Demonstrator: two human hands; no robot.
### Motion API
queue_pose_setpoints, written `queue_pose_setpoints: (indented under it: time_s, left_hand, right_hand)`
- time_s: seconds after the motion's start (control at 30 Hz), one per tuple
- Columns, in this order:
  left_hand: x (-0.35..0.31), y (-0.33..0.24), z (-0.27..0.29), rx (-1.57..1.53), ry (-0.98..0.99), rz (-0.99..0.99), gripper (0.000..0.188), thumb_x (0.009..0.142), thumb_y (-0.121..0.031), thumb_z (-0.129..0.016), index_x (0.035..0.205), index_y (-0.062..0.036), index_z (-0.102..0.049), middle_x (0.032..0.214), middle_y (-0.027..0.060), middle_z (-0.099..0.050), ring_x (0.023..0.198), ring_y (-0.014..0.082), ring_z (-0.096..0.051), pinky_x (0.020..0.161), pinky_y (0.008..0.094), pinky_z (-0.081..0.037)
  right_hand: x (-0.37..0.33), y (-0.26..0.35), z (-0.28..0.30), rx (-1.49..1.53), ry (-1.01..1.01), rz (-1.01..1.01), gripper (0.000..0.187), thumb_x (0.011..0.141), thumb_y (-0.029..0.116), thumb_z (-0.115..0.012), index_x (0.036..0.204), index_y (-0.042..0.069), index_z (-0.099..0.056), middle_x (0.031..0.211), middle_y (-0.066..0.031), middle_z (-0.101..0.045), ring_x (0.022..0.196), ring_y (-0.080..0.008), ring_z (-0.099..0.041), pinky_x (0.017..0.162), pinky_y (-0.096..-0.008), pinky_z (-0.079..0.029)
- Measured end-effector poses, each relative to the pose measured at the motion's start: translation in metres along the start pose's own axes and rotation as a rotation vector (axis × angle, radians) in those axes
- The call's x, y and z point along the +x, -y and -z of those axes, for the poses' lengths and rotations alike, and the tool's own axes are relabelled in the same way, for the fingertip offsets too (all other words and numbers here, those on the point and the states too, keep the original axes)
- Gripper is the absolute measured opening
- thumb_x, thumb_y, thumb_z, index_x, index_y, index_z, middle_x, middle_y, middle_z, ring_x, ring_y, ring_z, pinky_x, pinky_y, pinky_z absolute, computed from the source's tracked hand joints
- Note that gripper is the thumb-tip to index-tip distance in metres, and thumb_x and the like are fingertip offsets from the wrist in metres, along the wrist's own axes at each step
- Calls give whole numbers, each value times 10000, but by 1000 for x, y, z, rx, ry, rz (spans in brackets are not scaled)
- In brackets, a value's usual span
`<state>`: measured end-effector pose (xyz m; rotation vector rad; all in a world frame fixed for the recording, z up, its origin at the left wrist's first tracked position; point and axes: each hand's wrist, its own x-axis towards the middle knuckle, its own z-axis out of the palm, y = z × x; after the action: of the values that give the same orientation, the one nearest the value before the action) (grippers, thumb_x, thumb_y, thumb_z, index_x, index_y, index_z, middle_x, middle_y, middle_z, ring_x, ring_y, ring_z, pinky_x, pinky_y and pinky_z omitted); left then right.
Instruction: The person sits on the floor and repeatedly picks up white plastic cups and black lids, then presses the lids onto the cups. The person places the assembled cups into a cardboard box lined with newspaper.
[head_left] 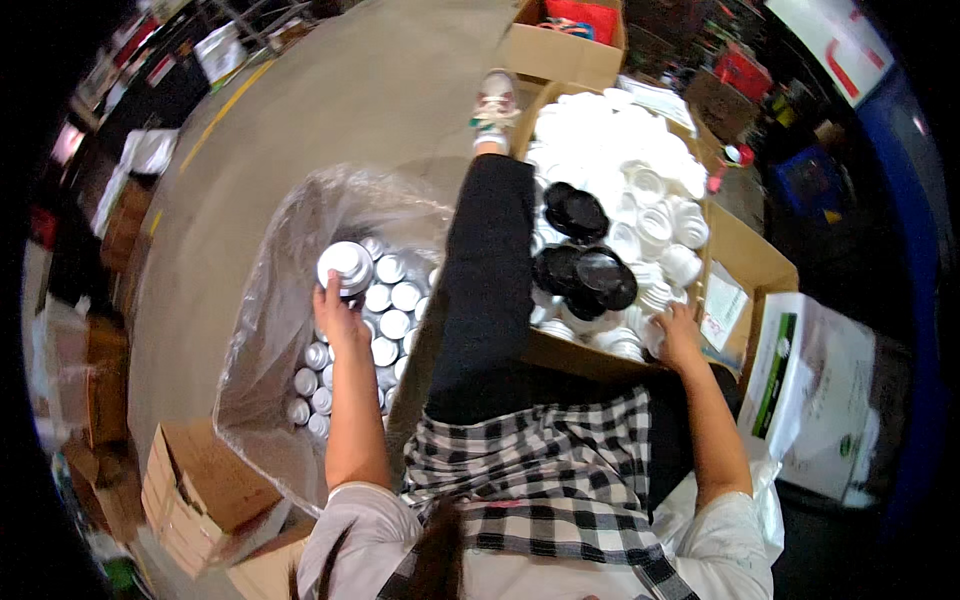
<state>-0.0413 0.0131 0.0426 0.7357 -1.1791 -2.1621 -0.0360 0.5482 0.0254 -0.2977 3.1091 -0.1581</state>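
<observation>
My left hand [342, 322] is closed round a white, round-topped container [346, 262], held over a box lined with clear plastic [262, 300]. Inside that box stand several smaller-looking containers with round white tops [394, 323]. On the other side of my leg is a cardboard box [560, 352] heaped with white plastic lids [652, 222]. My right hand [682, 338] reaches into its near right corner, fingers curled on a white lid [655, 336], their tips partly hidden. A cluster of black lids [590, 275] lies on top of the white ones.
My outstretched leg [487, 240] separates the two boxes. Beyond the lids is a carton [565, 55] with red contents. A white printed carton [815, 390] stands to the right, and an opened cardboard box [205, 490] lies at the lower left.
</observation>
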Motion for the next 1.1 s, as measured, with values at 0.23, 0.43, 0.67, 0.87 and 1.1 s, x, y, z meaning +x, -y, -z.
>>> queue_pose_setpoints:
  time_s: [0.23, 0.43, 0.67, 0.87, 1.1]
  left_hand:
    - [76, 119, 111, -76, -353, 659, 297, 808, -335, -602, 1037, -161, -528, 1018, 13, -553, 858, 189, -480, 656, 347, -364]
    - [94, 200, 106, 154, -364, 654, 388, 751, -256, -692, 1050, -69, -530, 991, 93, -588, 772, 235, -579, 557, 387, -414]
    - [129, 271, 59, 578, -242, 453, 572, 695, -310, -746, 1038, 80, -506, 819, 145, -592, 572, 203, -540, 445, 313, -408]
    - [151, 284, 58, 1225, -200, 180, 683, 744, -258, -662, 1269, 57, -360, 1062, 247, -564, 931, 337, -584, 769, 377, -484]
    - [134, 271, 65, 1196, 22, -64, 337, 763, -158, -553, 1026, 51, -550, 925, 236, -612, 860, 356, -594, 766, 376, -462]
  right_hand:
    - [13, 7, -18, -146, -60, 44, 277, 630, -9, -588, 873, 88, -496, 881, -138, -457, 841, -336, -492, 664, -425, -416]
    - [12, -8, -12, -92, 51, 20, 244, 684, -18, -531, 913, 67, -512, 878, -147, -493, 833, -351, -510, 667, -422, -425]
    - [2, 8, 19, -93, 127, -98, 332, 706, -16, -521, 1027, 55, -565, 881, -155, -573, 840, -346, -545, 722, -408, -442]
    - [-38, 1, 29, 312, -49, -291, 329, 671, -25, -513, 986, 35, -586, 941, -127, -596, 891, -274, -579, 818, -337, -439]
    - [-41, 17, 22, 351, -204, -187, 196, 757, 26, -515, 939, 5, -585, 880, -112, -604, 826, -226, -586, 754, -306, -448]
